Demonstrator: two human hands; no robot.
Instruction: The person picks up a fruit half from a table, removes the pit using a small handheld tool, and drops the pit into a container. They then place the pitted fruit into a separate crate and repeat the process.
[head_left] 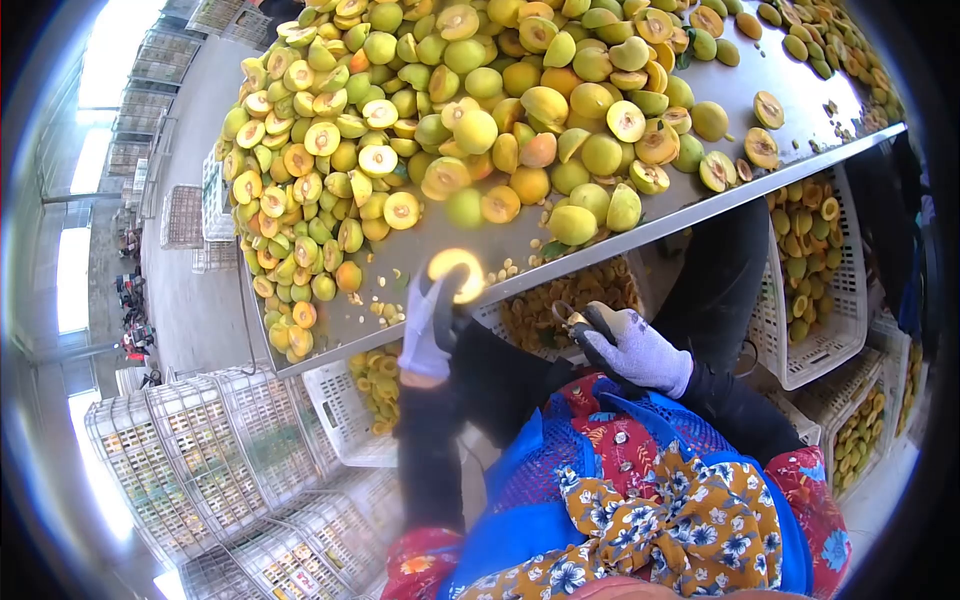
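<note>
Over the near edge of the metal table (700,210), my left hand (425,330), in a pale glove with dark fingers, is closed on an apricot half (462,272). Motion blurs this piece; it shows as a bright orange curve. Lower and to the right, my right hand (640,352), gloved the same way, grips a small tool with a looped metal end (563,313). Its handle is mostly hidden by the fingers. Beyond both hands a large heap of yellow-green apricots (470,130) covers the table, many halved, some showing brown stones.
Under the table edge, a crate of cut fruit (570,300) sits between my knees. Another white crate (325,405) with fruit stands at left, and a filled crate (835,300) at right. Stacked crates (210,430) fill the lower left. Loose pale seeds (385,312) lie on the table.
</note>
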